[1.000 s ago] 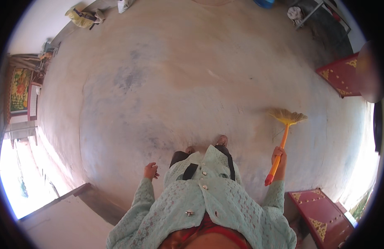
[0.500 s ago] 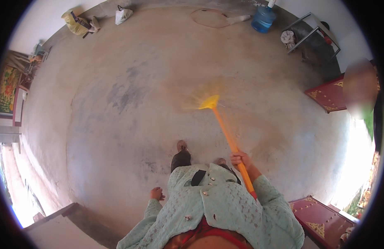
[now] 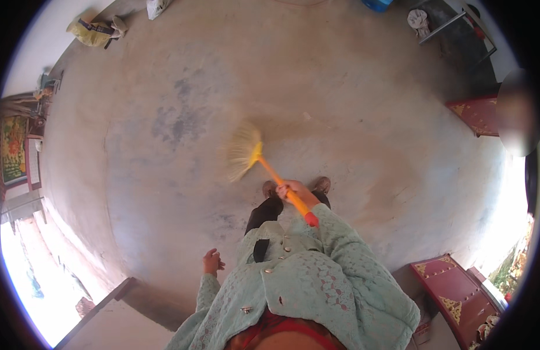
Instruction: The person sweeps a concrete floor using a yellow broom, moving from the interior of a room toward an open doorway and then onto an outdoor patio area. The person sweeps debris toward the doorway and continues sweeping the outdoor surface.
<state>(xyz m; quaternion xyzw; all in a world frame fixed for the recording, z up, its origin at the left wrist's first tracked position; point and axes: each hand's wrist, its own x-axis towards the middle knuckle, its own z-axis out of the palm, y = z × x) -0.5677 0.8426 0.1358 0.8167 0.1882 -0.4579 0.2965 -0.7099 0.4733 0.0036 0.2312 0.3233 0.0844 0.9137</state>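
Note:
My right hand [image 3: 289, 190] is wrapped round the orange handle of a broom [image 3: 270, 168], partway up, with the red end cap near my body. The broom's yellow head and pale fanned bristles [image 3: 242, 154] point left, low over or on the concrete floor [image 3: 363, 186]; contact cannot be made out, as the bristles are blurred. Beside my hip on the left, my left hand [image 3: 212, 261] hangs with loosely bent fingers apart and nothing in it. My two brown shoes stand just behind the broom.
Against the far wall lie a yellow bag [image 3: 92, 35] and a white bag [image 3: 157, 8]. A blue water jug [image 3: 377, 4] and a metal-framed stand [image 3: 451, 26] are at the far right. Red door panels [image 3: 456, 291] stand at right, where a blurred person [image 3: 518, 114] also appears.
My right hand has swung the broom left and nearer my body, turning its bristles leftward. My left hand has risen slightly and moved left. The view has tilted down, and my feet have shifted.

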